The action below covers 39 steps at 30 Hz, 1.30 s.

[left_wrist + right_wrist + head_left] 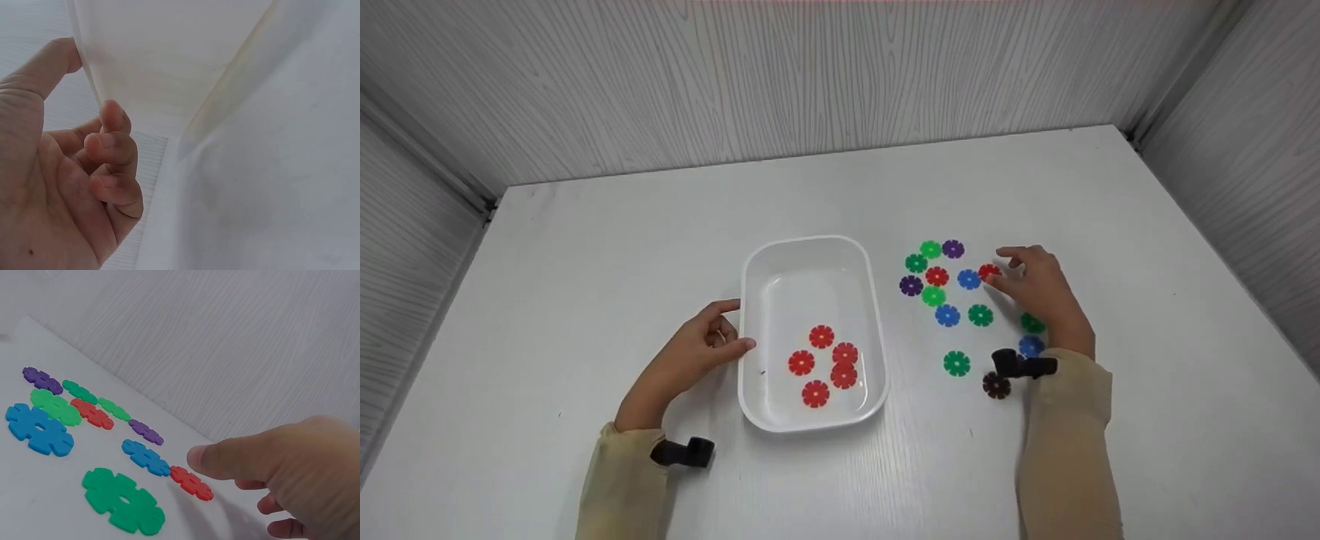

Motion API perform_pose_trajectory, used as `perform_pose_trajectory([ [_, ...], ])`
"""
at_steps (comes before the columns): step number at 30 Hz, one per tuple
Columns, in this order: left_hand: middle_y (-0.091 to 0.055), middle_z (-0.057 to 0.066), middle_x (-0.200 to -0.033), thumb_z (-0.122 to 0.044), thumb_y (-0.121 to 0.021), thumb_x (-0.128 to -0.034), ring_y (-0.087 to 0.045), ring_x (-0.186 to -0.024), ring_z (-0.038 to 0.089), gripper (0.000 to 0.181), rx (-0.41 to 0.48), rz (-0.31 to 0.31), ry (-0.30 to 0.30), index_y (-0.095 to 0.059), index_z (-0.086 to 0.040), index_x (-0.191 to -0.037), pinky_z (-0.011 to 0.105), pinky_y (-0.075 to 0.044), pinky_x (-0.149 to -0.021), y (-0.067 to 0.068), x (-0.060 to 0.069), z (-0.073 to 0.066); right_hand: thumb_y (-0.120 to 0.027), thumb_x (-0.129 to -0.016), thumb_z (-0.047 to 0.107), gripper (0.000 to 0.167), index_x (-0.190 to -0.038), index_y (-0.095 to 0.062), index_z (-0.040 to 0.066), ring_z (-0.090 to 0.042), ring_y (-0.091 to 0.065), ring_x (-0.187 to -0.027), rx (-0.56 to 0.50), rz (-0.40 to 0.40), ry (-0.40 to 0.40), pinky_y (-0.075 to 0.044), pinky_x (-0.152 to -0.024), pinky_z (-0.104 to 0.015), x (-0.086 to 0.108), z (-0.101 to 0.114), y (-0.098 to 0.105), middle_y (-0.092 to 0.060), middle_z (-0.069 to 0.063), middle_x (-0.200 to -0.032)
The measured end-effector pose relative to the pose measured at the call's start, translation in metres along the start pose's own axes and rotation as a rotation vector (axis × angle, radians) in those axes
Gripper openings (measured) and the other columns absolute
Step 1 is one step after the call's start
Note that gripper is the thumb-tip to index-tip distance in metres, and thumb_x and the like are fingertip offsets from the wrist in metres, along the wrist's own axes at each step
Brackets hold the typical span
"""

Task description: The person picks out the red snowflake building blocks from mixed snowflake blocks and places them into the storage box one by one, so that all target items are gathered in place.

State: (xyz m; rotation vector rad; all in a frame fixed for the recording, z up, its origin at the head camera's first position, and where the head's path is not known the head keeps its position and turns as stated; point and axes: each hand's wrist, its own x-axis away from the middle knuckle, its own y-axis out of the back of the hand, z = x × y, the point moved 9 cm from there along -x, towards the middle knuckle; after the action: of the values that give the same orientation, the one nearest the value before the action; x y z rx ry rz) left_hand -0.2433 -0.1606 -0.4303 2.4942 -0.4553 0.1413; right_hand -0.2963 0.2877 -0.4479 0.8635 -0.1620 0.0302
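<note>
A white tray [810, 296] holds several red snowflake discs [815, 394] near its front end. At its left side, my left hand [696, 349] holds the rim, thumb on the edge and other fingers by the outer wall. The left wrist view shows those fingers [112, 146] bent below the rim. Over the loose discs, my right hand [1039, 289] hovers with thumb and fingers apart. Its thumb [225, 458] is close above a red snowflake disc [192, 484], which lies flat against a blue disc [145, 457].
More discs lie right of the tray: purple [910, 286], light green [934, 296], dark green [957, 364] and brown [997, 385]. Another red disc [937, 276] is among them. Beneath the right wrist lies a blue disc [1030, 346]. A grained panel [795, 82] stands behind the white table [607, 247].
</note>
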Motion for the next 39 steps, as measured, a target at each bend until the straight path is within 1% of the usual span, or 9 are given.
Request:
perform_pose_trajectory([
  [5, -0.051, 0.003, -0.09, -0.032, -0.072, -0.086, -0.046, -0.075, 0.013, 0.066, 0.015, 0.001, -0.001, -0.043, -0.008, -0.141, 0.022, -0.04, -0.067, -0.001, -0.001, -0.001, -0.062, -0.094, 0.033, 0.056, -0.142, -0.045, 0.01, -0.038, -0.039, -0.125, 0.033, 0.006, 0.0, -0.035, -0.108, -0.054, -0.002, -0.003, -0.004, -0.043, -0.021, -0.136],
  [10, -0.051, 0.004, -0.09, -0.03, -0.072, -0.0865, -0.045, -0.075, 0.015, 0.064, 0.021, 0.004, 0.003, -0.044, -0.009, -0.14, 0.022, -0.04, -0.066, -0.004, -0.002, -0.001, -0.063, -0.093, 0.033, 0.055, -0.14, -0.048, 0.009, -0.038, -0.038, -0.125, 0.06, 0.017, -0.02, -0.032, -0.109, -0.055, -0.002, -0.006, -0.006, -0.043, -0.021, -0.136],
  [15, -0.051, 0.004, -0.09, -0.031, -0.072, -0.0864, -0.045, -0.076, 0.015, 0.064, 0.015, -0.001, 0.004, -0.044, -0.009, -0.14, 0.023, -0.04, -0.067, -0.003, -0.003, 0.0, -0.063, -0.093, 0.036, 0.056, -0.14, -0.048, 0.01, -0.039, -0.035, -0.126, 0.062, 0.024, -0.031, -0.031, -0.109, -0.056, -0.003, -0.009, -0.006, -0.042, -0.021, -0.137],
  [20, -0.051, 0.003, -0.09, -0.033, -0.071, -0.0862, -0.045, -0.076, 0.015, 0.067, 0.001, 0.001, 0.0, -0.043, -0.008, -0.141, 0.023, -0.04, -0.067, -0.003, -0.004, 0.0, -0.063, -0.092, 0.039, 0.055, -0.138, -0.05, 0.011, -0.037, -0.036, -0.123, 0.04, 0.013, -0.04, -0.032, -0.109, -0.055, -0.003, -0.013, -0.005, -0.044, -0.019, -0.134],
  [26, -0.052, 0.005, -0.091, -0.033, -0.071, -0.0864, -0.046, -0.078, 0.016, 0.065, -0.008, -0.008, 0.005, -0.044, -0.009, -0.141, 0.024, -0.04, -0.068, -0.001, -0.003, 0.001, -0.063, -0.093, 0.036, 0.048, -0.132, -0.053, 0.01, -0.034, -0.039, -0.121, 0.01, 0.006, -0.058, -0.035, -0.109, -0.052, -0.003, -0.012, -0.007, -0.046, -0.017, -0.13],
  [30, -0.052, 0.004, -0.091, -0.034, -0.071, -0.0865, -0.046, -0.077, 0.015, 0.067, -0.02, -0.011, 0.01, -0.043, -0.008, -0.141, 0.024, -0.04, -0.068, 0.0, -0.001, 0.002, -0.064, -0.093, 0.034, 0.046, -0.129, -0.055, 0.008, -0.033, -0.042, -0.115, 0.037, -0.007, -0.045, -0.039, -0.105, -0.05, -0.003, -0.007, -0.007, -0.049, -0.017, -0.122],
  [35, -0.051, 0.003, -0.091, -0.035, -0.07, -0.0863, -0.046, -0.076, 0.014, 0.068, -0.025, -0.01, 0.009, -0.042, -0.007, -0.141, 0.024, -0.039, -0.068, 0.001, 0.0, 0.001, -0.063, -0.093, 0.031, 0.042, -0.126, -0.057, 0.005, -0.031, -0.044, -0.104, 0.084, -0.018, -0.014, -0.043, -0.094, -0.046, -0.004, -0.002, -0.008, -0.052, -0.017, -0.11],
  [37, -0.051, 0.003, -0.091, -0.035, -0.07, -0.0862, -0.045, -0.076, 0.014, 0.068, -0.022, -0.01, 0.011, -0.042, -0.007, -0.142, 0.024, -0.039, -0.068, 0.001, 0.0, 0.001, -0.063, -0.093, 0.03, 0.042, -0.126, -0.056, 0.005, -0.031, -0.044, -0.103, 0.082, -0.018, -0.014, -0.044, -0.094, -0.046, -0.004, -0.003, -0.007, -0.051, -0.017, -0.11],
  [39, -0.051, 0.003, -0.091, -0.035, -0.071, -0.0862, -0.045, -0.076, 0.014, 0.068, -0.021, -0.011, 0.013, -0.042, -0.007, -0.142, 0.024, -0.039, -0.068, 0.0, 0.0, 0.001, -0.063, -0.093, 0.031, 0.044, -0.128, -0.055, 0.005, -0.031, -0.044, -0.105, 0.068, -0.014, -0.024, -0.044, -0.097, -0.046, -0.003, -0.003, -0.007, -0.051, -0.017, -0.112],
])
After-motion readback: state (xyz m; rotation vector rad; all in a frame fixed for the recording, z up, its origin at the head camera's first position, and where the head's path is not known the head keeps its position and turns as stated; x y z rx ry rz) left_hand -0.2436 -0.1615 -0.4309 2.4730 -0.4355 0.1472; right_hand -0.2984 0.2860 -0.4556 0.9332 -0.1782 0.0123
